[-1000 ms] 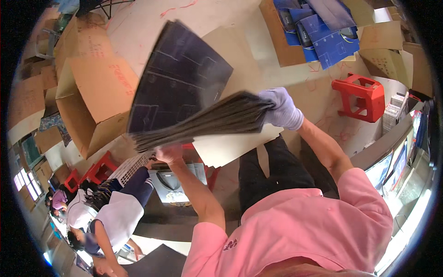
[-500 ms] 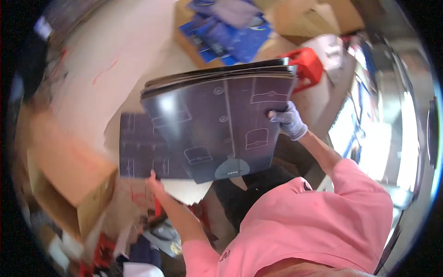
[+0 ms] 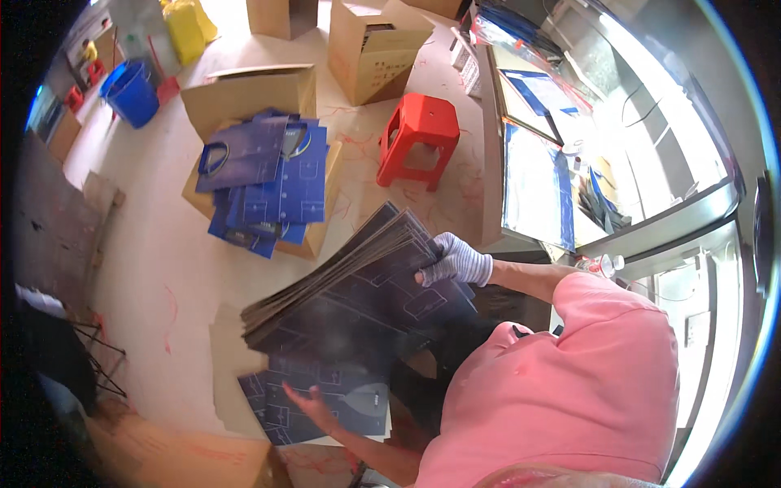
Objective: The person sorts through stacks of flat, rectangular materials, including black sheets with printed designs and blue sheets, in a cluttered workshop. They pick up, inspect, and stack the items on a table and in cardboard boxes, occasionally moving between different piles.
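One right hand in a pale striped glove [image 3: 457,262] has the whole load now: a thick, fanned stack of dark navy printed sheets [image 3: 350,297], pinched at its upper right edge, thumb across the top face. And look at the change! Half a second ago that stack stood broad face up to the view; now it slants down to the left, its layered edges facing the far side. The bare left hand [image 3: 311,404], which was at the edge of the sheets underneath, is now spread open, fingers apart, gripping nothing; whether it brushes those sheets, I cannot tell. The view has swung too, bringing a red plastic stool [image 3: 425,118] and an open tan cardboard carton [image 3: 252,93] of bright blue flat bags [image 3: 301,187] closer to the middle.

What does it mean for the work? By my reading, the right hand alone steadies the stack while the left is free. Whether the legs help bear it is hidden.

Now the stack itself: held in front of the body, above loose dark navy sheets [image 3: 362,398]. Pale line drawings run over its matt-looking top face, pocket shapes among them, and the layers splay unevenly at the far left end.
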`<state>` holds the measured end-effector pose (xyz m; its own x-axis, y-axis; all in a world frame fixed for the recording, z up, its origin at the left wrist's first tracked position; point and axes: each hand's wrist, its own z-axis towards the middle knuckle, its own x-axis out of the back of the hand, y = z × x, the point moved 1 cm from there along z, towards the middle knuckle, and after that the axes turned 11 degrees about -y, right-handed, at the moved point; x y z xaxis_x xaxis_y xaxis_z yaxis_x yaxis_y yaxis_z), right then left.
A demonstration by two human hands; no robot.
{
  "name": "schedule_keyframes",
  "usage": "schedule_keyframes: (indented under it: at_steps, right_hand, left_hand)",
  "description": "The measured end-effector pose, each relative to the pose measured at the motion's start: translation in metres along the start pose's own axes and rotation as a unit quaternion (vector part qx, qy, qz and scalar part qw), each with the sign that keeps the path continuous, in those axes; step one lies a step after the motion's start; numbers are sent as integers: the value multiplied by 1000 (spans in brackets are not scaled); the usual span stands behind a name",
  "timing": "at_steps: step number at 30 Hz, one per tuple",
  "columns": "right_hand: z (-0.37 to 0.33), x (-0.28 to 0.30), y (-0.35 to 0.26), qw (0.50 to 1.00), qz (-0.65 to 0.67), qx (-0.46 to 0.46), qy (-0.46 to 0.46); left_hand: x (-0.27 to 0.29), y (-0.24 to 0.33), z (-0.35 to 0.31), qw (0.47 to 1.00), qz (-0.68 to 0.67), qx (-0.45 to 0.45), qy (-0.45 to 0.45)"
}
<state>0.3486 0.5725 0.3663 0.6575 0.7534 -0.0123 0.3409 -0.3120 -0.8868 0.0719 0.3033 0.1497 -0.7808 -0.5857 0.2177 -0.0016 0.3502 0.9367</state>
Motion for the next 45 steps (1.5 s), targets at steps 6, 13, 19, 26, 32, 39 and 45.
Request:
schedule_keyframes:
  at_steps: [6,13,19,26,32,39,45]
  right_hand:
    - [-14,96,-39,985,153,70,36]
    - [-48,233,-42,944,312,28,107]
    - [-89,263,22,949,220,73,213]
    - [-116,278,26,889,281,130,338]
    - [-65,299,22,861,288,149,393]
    - [-3,330,-55,868,218,179,409]
    - [53,362,-60,864,150,130,462]
  left_hand:
    - [-66,103,50,938,-257,-3,-234]
    - [-219,261,91,944,42,-28,-327]
    - [-302,332,58,910,-34,9,-414]
    - [-367,389,101,861,3,-86,-502]
    - [-415,394,177,846,-27,-6,-532]
    - [-432,432,277,807,-151,22,-571]
    - [-475,431,348,769,-135,115,-614]
